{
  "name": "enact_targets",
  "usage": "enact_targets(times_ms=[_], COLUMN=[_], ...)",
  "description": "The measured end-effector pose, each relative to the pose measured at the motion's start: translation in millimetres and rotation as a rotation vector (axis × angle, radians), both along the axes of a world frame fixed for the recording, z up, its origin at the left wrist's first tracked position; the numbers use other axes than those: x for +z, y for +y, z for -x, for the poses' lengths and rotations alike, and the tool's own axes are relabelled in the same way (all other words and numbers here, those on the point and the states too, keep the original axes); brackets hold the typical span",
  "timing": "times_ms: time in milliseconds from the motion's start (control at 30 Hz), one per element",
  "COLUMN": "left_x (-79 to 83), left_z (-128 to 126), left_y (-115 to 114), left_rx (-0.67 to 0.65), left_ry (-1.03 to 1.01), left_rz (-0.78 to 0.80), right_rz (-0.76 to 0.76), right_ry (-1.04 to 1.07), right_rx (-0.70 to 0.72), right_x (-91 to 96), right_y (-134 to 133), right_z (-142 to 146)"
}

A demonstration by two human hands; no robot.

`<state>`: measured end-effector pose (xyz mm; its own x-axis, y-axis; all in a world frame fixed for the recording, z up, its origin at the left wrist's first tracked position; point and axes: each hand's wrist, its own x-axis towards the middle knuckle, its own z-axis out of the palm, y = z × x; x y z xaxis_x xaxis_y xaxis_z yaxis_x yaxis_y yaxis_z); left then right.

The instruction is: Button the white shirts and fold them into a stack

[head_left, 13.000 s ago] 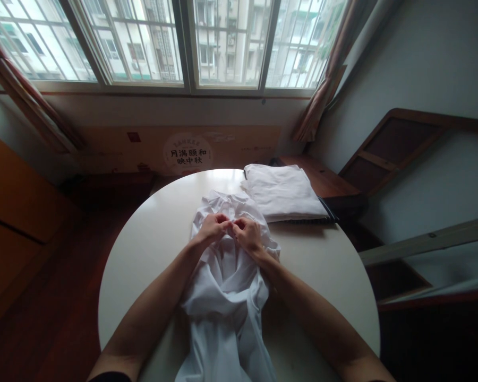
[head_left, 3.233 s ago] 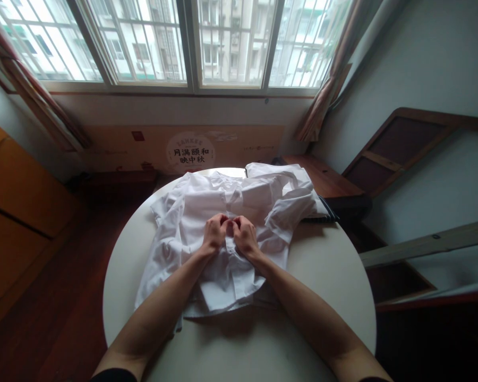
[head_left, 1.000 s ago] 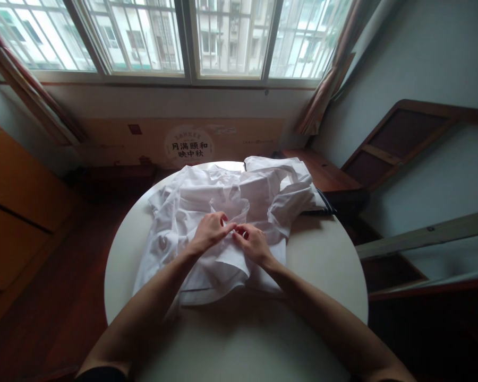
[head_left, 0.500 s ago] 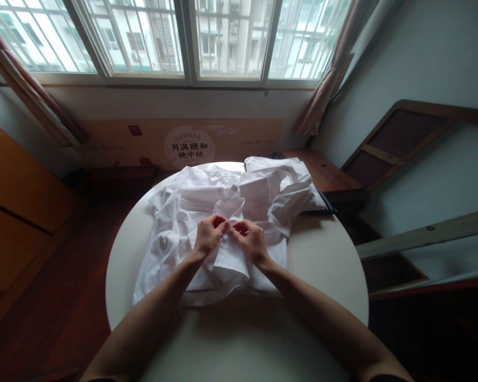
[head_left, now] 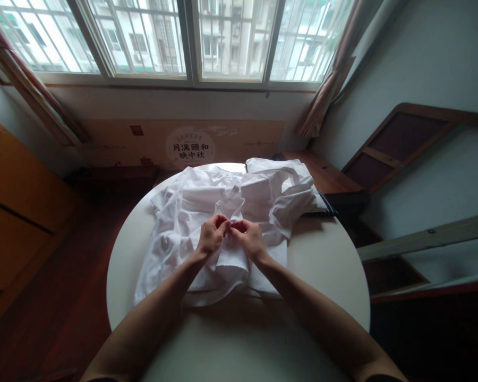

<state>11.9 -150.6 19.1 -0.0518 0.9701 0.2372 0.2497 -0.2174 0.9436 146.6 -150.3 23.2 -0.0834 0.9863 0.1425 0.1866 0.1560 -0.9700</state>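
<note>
A white shirt (head_left: 199, 199) lies spread and creased on a round white table (head_left: 322, 270), its collar toward the window. My left hand (head_left: 212, 232) pinches the front edge of the shirt near its middle. Right beside it, my right hand (head_left: 247, 239) grips the same strip of cloth between thumb and fingers, the fingertips of both hands almost touching. Any button there is too small to make out. Below the hands a flap of the shirt front hangs loosely toward me.
Folded white cloth (head_left: 279, 163) rests on a dark striped item (head_left: 329, 206) at the table's far right. Beyond stands a low brown wooden piece of furniture (head_left: 322, 172). An orange-brown cabinet (head_left: 19, 212) is on the left, and a barred window (head_left: 227, 42) ahead.
Both hands stay at the same spot on the shirt front, their fingertips drawn slightly closer together. The view has shifted a little.
</note>
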Motion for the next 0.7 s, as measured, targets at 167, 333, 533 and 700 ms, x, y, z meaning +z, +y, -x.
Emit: enact_targets(times_ms=[167, 333, 533, 700], left_x=[-3.1, -0.2, 4.2, 0.4], left_z=[1.9, 5.3, -2.0, -9.4], left_y=[3.1, 3.0, -13.1, -19.5], left_rx=[-0.057, -0.095, 0.063, 0.065], left_ry=[-0.107, -0.064, 0.244, 0.26], left_rz=[0.02, 0.034, -0.144, -0.281], right_rz=[0.087, 0.077, 0.009, 0.112], right_ry=[0.109, 0.106, -0.132, 0.186], right_rx=[0.069, 0.121, -0.005, 0.04], right_x=[-2.1, -7.0, -7.8, -9.2], right_y=[3.9, 8.1, 4.3, 3.8], right_z=[-2.1, -6.1, -2.9, -1.3])
